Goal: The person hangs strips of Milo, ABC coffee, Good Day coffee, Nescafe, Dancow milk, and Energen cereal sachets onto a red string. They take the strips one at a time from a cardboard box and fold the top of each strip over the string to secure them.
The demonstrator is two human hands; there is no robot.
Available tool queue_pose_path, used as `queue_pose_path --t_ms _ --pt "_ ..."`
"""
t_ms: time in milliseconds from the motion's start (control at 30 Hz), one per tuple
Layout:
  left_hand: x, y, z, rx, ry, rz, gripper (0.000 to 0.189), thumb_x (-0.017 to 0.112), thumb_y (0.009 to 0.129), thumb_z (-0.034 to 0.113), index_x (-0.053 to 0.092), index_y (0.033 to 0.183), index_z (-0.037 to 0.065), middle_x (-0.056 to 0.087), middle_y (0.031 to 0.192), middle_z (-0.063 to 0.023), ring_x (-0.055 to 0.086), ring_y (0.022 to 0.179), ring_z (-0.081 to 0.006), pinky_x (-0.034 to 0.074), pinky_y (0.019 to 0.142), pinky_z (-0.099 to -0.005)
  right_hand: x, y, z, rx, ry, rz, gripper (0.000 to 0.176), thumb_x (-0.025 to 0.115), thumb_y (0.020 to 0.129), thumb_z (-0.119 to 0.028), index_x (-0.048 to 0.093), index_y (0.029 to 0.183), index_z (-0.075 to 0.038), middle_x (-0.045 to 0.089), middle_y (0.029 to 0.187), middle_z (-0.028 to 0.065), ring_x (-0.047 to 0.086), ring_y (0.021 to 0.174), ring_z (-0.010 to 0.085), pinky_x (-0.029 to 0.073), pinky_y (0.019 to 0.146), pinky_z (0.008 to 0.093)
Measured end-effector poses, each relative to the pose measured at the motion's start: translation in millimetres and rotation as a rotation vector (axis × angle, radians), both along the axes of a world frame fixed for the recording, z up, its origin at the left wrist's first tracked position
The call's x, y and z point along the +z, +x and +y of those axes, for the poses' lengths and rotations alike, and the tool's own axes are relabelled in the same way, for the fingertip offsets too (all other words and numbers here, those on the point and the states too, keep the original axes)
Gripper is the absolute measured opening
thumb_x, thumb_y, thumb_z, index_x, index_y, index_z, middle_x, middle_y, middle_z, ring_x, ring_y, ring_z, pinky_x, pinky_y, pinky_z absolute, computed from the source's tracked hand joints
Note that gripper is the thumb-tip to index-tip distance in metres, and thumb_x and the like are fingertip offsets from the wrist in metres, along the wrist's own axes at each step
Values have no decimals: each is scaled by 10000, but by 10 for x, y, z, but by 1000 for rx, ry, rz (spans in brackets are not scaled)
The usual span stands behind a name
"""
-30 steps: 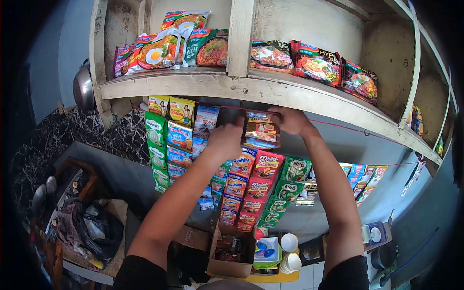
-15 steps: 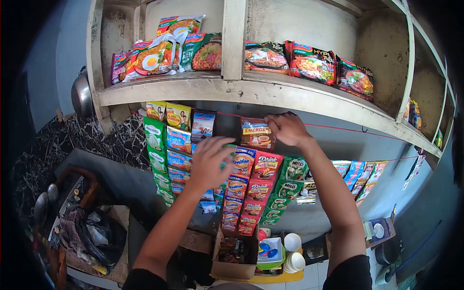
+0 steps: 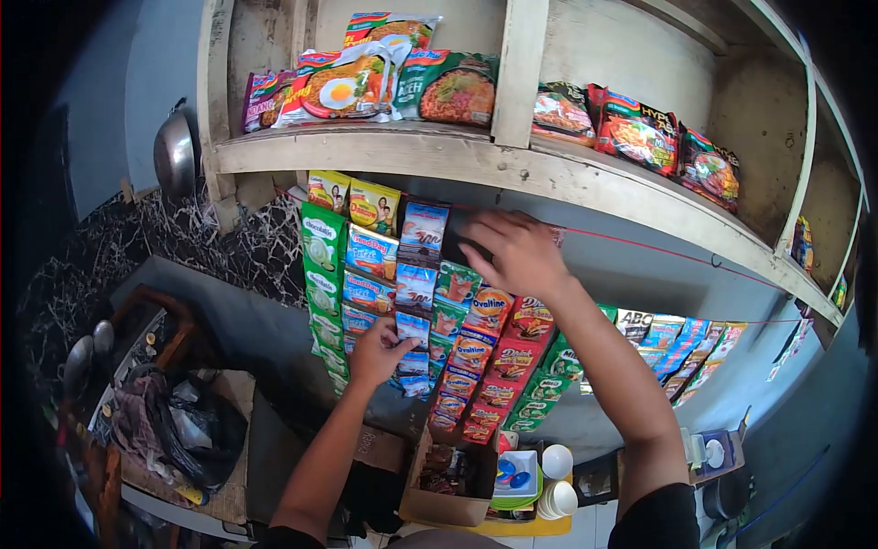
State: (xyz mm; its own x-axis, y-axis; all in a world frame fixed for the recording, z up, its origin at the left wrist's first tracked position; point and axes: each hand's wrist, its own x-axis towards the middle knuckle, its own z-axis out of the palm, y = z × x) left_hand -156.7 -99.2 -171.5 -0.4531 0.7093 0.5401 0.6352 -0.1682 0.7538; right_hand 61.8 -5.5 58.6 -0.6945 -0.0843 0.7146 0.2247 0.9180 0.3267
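Note:
My left hand [image 3: 377,354] is at the lower part of a blue-and-white sachet strip [image 3: 418,285], thumb and fingers closed on its left edge. Higher up, my right hand [image 3: 518,252] reaches in front of the red line [image 3: 631,242], thumb apart from the slightly blurred fingers. It holds nothing I can see. Behind it the brown Energen sachet is mostly hidden. Between my hands hang a green sachet strip [image 3: 456,285], an Ovaltine strip [image 3: 487,311] and a red Drink Beng-Beng strip [image 3: 514,363].
Above is a wooden shelf [image 3: 366,154] with several instant noodle packs [image 3: 343,89]. Green Chocolatos sachets [image 3: 321,259] and Good Day sachets [image 3: 370,252] hang at left, Milo sachets [image 3: 553,392] at right. Below stand a cardboard box [image 3: 448,508] and white bowls [image 3: 558,499].
My left hand has moved down and closed on the blue-and-white strip. My right hand has shifted left, away from the Energen sachet's top corner. The view has swung left.

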Motion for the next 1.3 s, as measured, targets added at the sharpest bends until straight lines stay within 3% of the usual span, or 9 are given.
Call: queue_pose_path --t_ms 200,267,500,633,867,1000,1100,1200,1300 --pt "563 177 -543 -82 243 85 147 680 834 71 582 900 -16 615 721 -72 614 625 -161 506 579 -272 43 -665 132 -184 -168 -44 384 568 877 -249 538 1242 -134 570 1207 156 588 1044 353 496 870 446" --pt "853 250 -742 -212 164 -157 118 634 869 55 571 943 -12 645 786 -118 653 643 -173 508 563 -263 119 -779 143 -429 -352 -233 433 576 874 -246 512 1288 -137 541 1254 181 562 1094 359 463 930 459" --pt "1732 54 -582 -286 356 292 142 625 856 26 571 986 3 655 917 -108 645 787 -185 513 726 -293 250 -906 250 -381 -345 -133 468 578 865 -206 488 1314 -108 506 1294 223 484 1208 350 398 1015 430" --pt "1936 -180 -37 -449 453 330 191 617 847 15 543 1022 -6 637 975 -120 648 866 -192 504 782 -297 255 -1063 492 -284 -366 132 377 407 930 -190 530 1267 -73 496 1315 208 442 1248 361 330 1054 457" --pt "2093 -427 334 -463 112 308 296 596 821 -18 501 1100 -5 621 985 -120 647 886 -192 496 789 -296 241 -1172 676 -386 -162 98 379 394 942 -211 520 1277 -84 506 1311 193 447 1242 354 313 1056 458" --pt "2309 -486 711 -268 -105 695 282 701 735 95 609 988 11 649 936 -160 644 817 -283 499 743 -362 144 -1205 833 -298 -90 197 382 400 945 -242 524 1272 -89 511 1310 180 448 1242 347 319 1051 456" --pt "2371 -294 942 91 -477 792 320 596 756 39 579 1062 -57 591 1138 -254 607 1027 -358 506 861 -409 215 -1180 671 -221 -231 268 403 493 855 -91 538 1252 -36 503 1313 203 438 1250 365 305 1067 455" --pt "2310 -197 1106 244 -450 928 240 696 650 46 675 888 24 646 988 -192 626 925 -347 515 788 -399 259 -1139 568 -331 -269 206 381 470 881 -148 550 1237 -38 522 1288 205 450 1235 367 314 1052 464" --pt "2405 -244 876 -46 -521 989 229 661 688 50 674 916 59 650 964 -163 624 907 -343 509 778 -407 239 -1155 613 -353 -209 224 382 443 899 -193 554 1230 -38 531 1276 204 464 1219 365 326 1038 468"
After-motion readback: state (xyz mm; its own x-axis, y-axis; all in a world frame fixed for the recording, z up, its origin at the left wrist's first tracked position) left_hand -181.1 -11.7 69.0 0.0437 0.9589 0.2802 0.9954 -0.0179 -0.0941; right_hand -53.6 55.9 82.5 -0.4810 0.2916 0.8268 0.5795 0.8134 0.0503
